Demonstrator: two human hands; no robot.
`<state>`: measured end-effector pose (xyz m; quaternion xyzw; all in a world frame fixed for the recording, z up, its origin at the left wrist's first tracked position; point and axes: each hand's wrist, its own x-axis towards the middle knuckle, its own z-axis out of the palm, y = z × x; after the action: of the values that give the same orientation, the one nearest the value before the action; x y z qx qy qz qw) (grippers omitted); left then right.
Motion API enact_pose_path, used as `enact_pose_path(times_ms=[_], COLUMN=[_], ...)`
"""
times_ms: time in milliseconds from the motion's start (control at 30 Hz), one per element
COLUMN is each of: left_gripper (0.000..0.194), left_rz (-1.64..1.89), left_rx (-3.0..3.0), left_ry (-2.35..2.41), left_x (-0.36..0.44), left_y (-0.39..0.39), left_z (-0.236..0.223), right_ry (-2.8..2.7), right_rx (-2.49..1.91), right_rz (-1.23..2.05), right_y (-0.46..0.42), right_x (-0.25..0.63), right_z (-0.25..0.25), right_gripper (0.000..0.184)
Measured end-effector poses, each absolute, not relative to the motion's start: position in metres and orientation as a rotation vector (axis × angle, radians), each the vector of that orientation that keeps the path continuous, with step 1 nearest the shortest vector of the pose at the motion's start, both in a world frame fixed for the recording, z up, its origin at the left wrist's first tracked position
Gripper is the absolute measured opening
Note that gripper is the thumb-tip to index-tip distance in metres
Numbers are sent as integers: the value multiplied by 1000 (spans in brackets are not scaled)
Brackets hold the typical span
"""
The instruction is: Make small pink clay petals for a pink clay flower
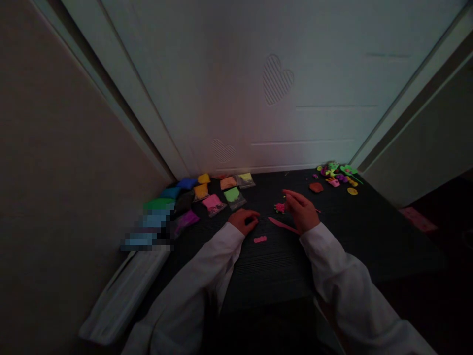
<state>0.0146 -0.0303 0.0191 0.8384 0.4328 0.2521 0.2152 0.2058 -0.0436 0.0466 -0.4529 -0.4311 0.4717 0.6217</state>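
Observation:
My left hand (244, 221) rests on the dark table with fingers loosely bent, a gap between thumb and forefinger and nothing seen between them. Just in front of it lies a small wavy-edged pink strip (260, 239), which looks like modelling clay. My right hand (301, 211) is raised slightly, thumb and fingers pinched together; whatever sits at the fingertips is too small to name. Beside that hand is a small pink clay piece with green bits (280, 208). A pink plastic clay knife (281, 225) lies partly hidden under my right wrist.
Bags of coloured clay, including a pink one (213, 204) and a green one (234, 196), cluster at the back left. A reddish lump (316, 187) and several colourful clay pieces (334, 182) lie back right. A white door (236, 88) stands behind the dark table (369, 246).

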Motion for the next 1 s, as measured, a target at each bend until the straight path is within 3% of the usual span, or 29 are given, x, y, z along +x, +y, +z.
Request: enact_pose_path(times_ms=[633,1000], left_gripper=[23,23], left_rz=[703,696], left_rx=[2340,2336], left_ry=[1205,1219], left_x=[14,15], left_y=[-30,-29], left_z=[17,17], right_ry=[-922,-951], right_rx=[-973,-950], right_rz=[1051,1117], right_y=[-45,-44], right_x=[205,204], right_z=[48,46], right_gripper=[11,18])
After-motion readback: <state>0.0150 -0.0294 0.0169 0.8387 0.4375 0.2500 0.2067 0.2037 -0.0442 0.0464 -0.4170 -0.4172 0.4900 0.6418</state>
